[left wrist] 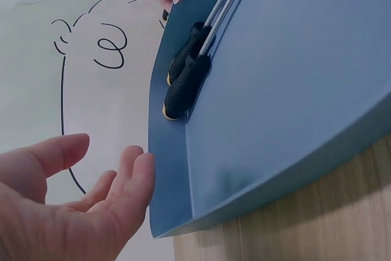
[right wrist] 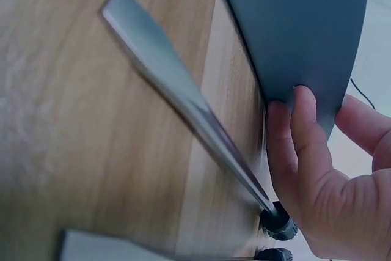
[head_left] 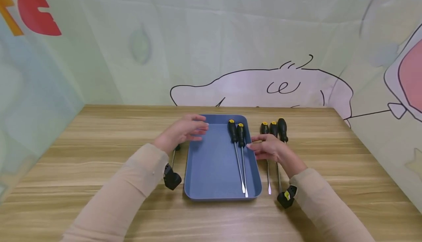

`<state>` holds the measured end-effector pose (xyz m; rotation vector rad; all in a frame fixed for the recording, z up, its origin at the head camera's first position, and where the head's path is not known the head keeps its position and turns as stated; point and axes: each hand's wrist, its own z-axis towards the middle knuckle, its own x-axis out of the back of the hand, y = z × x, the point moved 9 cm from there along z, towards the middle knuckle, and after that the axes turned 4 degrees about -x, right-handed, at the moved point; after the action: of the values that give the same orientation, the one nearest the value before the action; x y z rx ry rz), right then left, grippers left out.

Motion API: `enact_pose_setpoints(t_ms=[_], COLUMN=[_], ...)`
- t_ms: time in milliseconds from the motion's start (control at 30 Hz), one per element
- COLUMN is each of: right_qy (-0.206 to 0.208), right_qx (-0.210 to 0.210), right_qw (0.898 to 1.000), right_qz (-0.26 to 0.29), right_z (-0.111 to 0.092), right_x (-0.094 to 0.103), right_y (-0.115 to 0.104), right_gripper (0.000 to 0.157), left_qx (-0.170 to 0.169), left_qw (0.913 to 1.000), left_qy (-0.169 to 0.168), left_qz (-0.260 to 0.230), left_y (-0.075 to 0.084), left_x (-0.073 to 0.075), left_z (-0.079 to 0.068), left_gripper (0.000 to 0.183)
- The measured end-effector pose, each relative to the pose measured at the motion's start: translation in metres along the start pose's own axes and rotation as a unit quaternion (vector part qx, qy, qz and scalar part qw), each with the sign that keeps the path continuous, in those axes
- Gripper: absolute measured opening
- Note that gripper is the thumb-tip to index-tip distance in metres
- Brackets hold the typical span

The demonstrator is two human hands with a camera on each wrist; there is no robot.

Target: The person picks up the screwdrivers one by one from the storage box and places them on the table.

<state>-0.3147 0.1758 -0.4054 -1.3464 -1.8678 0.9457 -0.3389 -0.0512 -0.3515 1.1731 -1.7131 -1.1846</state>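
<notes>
A blue rectangular tray (head_left: 214,161) lies on the table, with two black-handled flathead screwdrivers (head_left: 241,135) along its right side. My left hand (head_left: 186,130) is over the tray's far left corner, fingers spread and nothing held. In the left wrist view its fingertips (left wrist: 144,166) come close to the tray's wall. At the tray's right side, my right hand (head_left: 268,147) pinches the wall. Its fingers (right wrist: 303,114) lie against the outside, and the thumb tip reaches over the rim.
Right of the tray lie three more screwdrivers (head_left: 265,127), partly covered by my right hand. Another screwdriver (head_left: 174,158) lies left of the tray, partly behind my left hand. A printed cloth (head_left: 211,44) rises behind the wooden table (head_left: 99,143).
</notes>
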Motion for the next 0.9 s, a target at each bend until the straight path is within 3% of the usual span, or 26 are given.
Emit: enact_pose_setpoints(t_ms=[900], right_qy=[0.01], right_qx=[-0.002], right_qw=[1.0], right_qz=[-0.006], right_z=[0.0], right_x=[0.003], right_y=[0.0], right_gripper=[0.055], left_qx=[0.029], left_qw=[0.9993], left_qy=[0.01], left_qz=[-0.021], left_y=[-0.013], left_x=[-0.029], left_z=[0.017], left_gripper=[0.047])
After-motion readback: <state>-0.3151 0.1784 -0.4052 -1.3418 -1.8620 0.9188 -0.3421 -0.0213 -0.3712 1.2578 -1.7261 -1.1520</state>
